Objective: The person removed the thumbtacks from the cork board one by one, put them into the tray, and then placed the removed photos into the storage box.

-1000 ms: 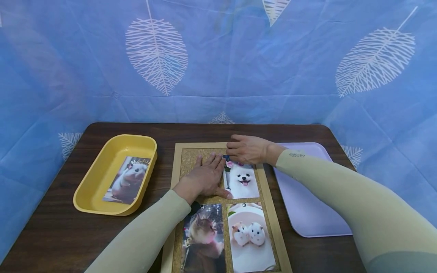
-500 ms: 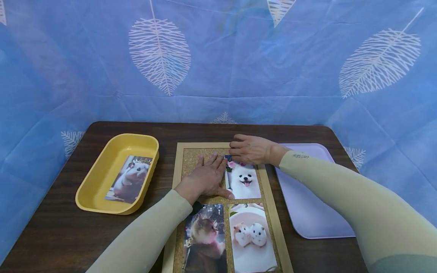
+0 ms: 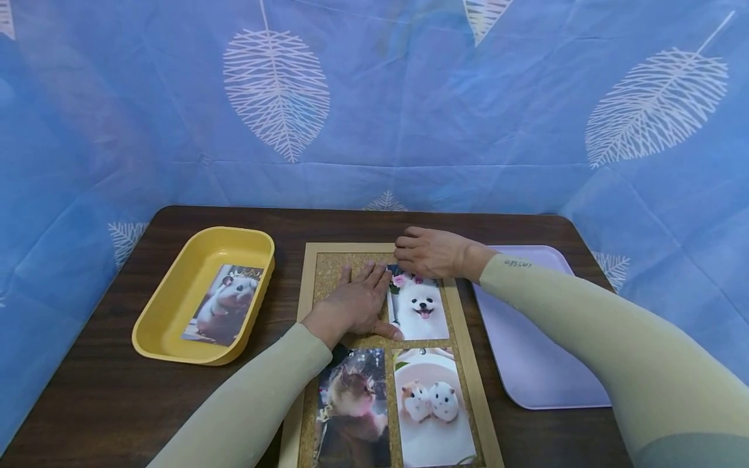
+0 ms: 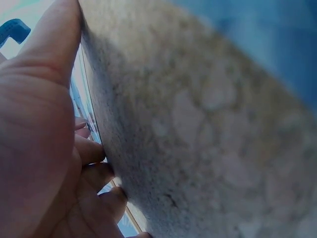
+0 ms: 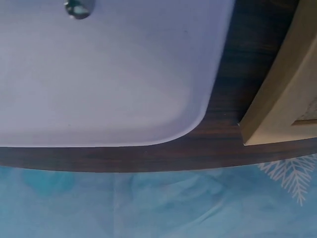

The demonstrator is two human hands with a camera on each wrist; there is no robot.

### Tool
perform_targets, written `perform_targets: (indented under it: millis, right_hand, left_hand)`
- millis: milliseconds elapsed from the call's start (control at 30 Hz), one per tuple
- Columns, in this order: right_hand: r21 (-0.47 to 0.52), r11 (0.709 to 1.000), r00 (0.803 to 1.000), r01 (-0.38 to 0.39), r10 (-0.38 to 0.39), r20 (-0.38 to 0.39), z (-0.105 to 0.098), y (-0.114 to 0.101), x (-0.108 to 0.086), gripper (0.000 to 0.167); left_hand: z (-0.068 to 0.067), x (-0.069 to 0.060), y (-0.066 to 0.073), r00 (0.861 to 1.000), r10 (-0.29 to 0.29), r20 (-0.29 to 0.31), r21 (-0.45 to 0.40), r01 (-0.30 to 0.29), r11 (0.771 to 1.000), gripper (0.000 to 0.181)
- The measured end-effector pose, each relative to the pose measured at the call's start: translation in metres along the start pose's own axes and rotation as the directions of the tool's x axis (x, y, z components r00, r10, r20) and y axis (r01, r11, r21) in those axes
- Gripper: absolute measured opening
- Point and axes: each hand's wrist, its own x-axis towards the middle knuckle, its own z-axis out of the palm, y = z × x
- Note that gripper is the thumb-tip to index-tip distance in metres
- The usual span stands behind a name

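Note:
My left hand [image 3: 350,305] lies spread on the cork board [image 3: 328,266], its thumb and fingers at the left edge of the dog photo [image 3: 422,315]. In the left wrist view its fingertips touch the cork [image 4: 198,129]. My right hand [image 3: 430,253] is at the top of that photo with curled fingers; their tips and anything between them are hidden. Below lie a photo of an animal in profile [image 3: 354,403] and one of two hamsters [image 3: 433,409], with a small shiny pin [image 3: 422,351] at its top.
A yellow tray [image 3: 166,305] on the left holds a photo of a crowned mouse [image 3: 225,305]. The lilac tray [image 3: 544,357] stands right of the board, under my right forearm; a shiny round object [image 5: 78,9] lies in it. A blue cloth [image 3: 409,97] hangs behind the table.
The head view has shifted slightly. Both hands keep their places on the board, and the photos have not visibly moved on it.

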Motion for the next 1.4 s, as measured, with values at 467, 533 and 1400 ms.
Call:
perform_targets:
  millis: [467, 533, 1400]
  right_hand:
    - [0.032, 0.999, 0.999, -0.023, 0.024, -0.032, 0.0035, -0.0037, -0.0014, 0.021]
    - [0.04, 0.999, 0.999, -0.023, 0.024, -0.034, 0.0027, -0.0039, -0.0007, 0.019]
    - [-0.045, 0.998, 0.999, -0.049, 0.049, -0.009, -0.0003, -0.009, -0.0033, 0.027]
  left_hand:
    - [0.0, 0.0003, 0.0016, 1.0, -0.001, -0.006, 0.011, 0.001, 1.0, 0.122]
    - [0.0001, 0.0001, 0.0017, 1.0, 0.002, -0.003, 0.013, -0.002, 1.0, 0.122]
    - [0.0007, 0.0004, 0.0015, 1.0, -0.008, -0.011, 0.011, 0.008, 1.0, 0.122]
